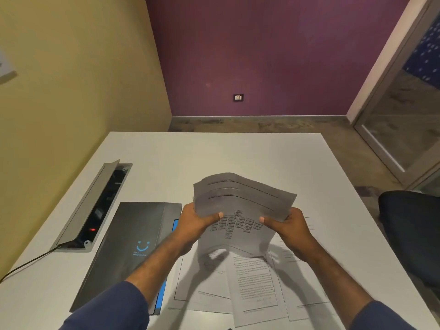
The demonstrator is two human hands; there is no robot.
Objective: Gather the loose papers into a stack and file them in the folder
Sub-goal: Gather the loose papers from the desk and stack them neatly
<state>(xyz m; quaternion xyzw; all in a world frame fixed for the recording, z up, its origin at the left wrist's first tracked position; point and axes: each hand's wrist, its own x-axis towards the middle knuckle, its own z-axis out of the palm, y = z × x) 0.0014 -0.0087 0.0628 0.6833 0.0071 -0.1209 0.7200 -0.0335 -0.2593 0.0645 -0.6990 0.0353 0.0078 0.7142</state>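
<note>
Gripping a small sheaf of papers point(240, 203) from both sides, the left hand point(194, 221) and the right hand point(289, 225) close on its opposite edges, thumbs pressed on the printed top sheet, fingers hidden beneath. The sheaf is raised above the white table point(214, 153) and bows upward in the middle — a hold that suggests the sheets are being squared into alignment before stacking. Several loose sheets point(252, 284) lie overlapping and askew on the table directly below the hands, not yet collected. The dark folder point(128, 244) lies flat just to the left of those sheets, under the left forearm, its cover closed and a blue edge showing along its right side; whether it holds anything cannot be told. Beyond it an open cable tray point(95, 206) is sunk into the tabletop — a red indicator glows inside.
</note>
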